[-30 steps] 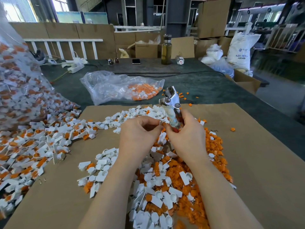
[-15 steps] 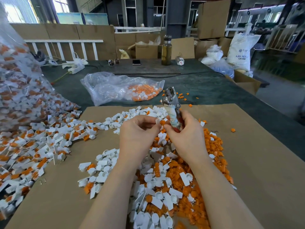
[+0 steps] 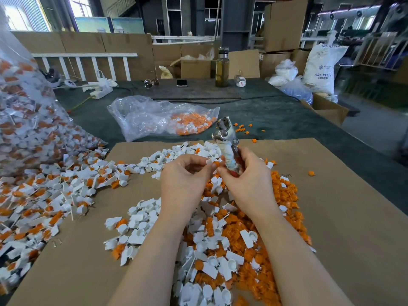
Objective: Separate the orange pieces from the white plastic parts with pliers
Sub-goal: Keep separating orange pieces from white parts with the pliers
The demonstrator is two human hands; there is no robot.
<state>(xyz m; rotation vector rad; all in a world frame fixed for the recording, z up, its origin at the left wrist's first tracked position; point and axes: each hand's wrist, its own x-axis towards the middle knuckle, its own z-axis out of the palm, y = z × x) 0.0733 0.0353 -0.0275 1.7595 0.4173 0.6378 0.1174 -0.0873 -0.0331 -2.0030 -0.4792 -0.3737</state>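
Single head-worn wide-angle view, aimed forward and down across a cardboard sheet (image 3: 331, 217) laid on the green table (image 3: 276, 115); both forearms are seen close, entering from 6 o'clock, stacked boxes far off at 12 o'clock; no second view is supplied for overlap

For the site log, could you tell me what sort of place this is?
Probably a factory or warehouse floor: stacked cardboard boxes along the back, a white sack printed ABS resin, and a clear bag full of small moulded plastic parts.
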